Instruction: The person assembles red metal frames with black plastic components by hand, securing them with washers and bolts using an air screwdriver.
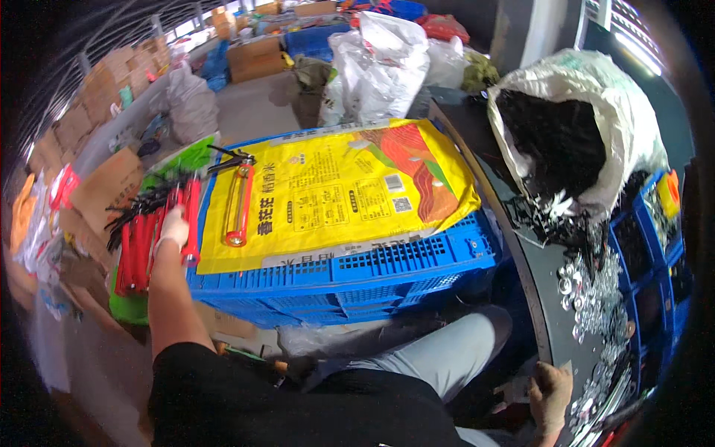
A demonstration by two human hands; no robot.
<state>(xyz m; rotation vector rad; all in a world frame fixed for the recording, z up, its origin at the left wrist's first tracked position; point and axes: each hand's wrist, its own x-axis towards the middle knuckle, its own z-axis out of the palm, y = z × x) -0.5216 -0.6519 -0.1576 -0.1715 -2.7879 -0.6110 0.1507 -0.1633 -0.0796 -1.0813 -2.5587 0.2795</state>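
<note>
Caulking guns (136, 255) crowd nine o'clock beneath my left hand (176, 226), its grip unclear; my right hand (551, 393), fingers curled in, rests on the workbench (550, 316) edge at four o'clock.

On the yellow sack (339, 194) spread over your blue crate (372, 281), you have dark printed characters — a bold column toward the crate's left edge, then smaller lines and boxed text near the middle. Two square codes (401, 205) sit closer to the crate's right edge. Along its near edge, you have more large characters — these on the sack's pale border (350, 257).
</note>
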